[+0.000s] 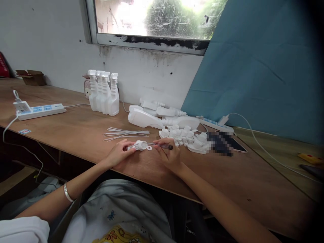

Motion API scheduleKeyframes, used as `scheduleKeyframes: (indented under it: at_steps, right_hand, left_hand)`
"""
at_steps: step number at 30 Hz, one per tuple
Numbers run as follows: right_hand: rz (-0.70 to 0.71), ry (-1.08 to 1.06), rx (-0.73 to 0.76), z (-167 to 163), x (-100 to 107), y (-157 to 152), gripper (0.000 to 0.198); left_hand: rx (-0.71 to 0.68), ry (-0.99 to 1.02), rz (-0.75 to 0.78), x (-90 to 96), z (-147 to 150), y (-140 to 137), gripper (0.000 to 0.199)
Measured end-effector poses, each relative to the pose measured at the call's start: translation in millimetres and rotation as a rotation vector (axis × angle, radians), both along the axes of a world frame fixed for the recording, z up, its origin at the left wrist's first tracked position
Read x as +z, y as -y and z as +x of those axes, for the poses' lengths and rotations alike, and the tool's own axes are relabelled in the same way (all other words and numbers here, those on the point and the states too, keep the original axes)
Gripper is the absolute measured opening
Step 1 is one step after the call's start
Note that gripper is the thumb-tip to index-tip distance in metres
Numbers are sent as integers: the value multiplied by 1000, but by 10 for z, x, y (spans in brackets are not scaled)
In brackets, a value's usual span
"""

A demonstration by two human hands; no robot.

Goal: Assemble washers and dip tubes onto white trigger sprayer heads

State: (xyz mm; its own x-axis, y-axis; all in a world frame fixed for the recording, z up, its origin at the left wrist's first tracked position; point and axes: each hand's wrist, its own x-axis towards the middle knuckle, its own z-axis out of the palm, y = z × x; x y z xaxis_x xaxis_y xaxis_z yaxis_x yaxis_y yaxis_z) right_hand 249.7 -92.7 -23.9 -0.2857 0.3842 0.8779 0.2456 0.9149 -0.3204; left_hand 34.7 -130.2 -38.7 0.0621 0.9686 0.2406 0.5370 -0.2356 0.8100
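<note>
Near the front edge of the brown table (215, 179), a white plastic spray head (141, 145) is gripped by the left hand (120, 153), a dark-handled tool (167, 147) by the right hand (169, 156); four white bottles (103, 96) seem finished, loose white heads (186, 136) unfitted.

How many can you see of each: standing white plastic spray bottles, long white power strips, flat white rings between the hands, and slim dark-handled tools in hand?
Standing white plastic spray bottles: 4
Long white power strips: 2
Flat white ring: 1
Slim dark-handled tool: 1
Total: 8
</note>
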Motion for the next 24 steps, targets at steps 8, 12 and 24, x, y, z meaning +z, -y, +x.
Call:
scheduleKeyframes:
  at_steps: [8,12,24]
  right_hand:
    - [155,24,27,-44,-46,34,18]
    - [-96,-64,-28,-34,-34,20,11]
    - [-610,-389,155,-72,40,-40,17]
  left_hand:
    - [-35,-31,-2,2,-18,-5,38]
    - [-22,-38,-3,16,-19,0,36]
    - [-10,22,-21,-28,-39,-47,41]
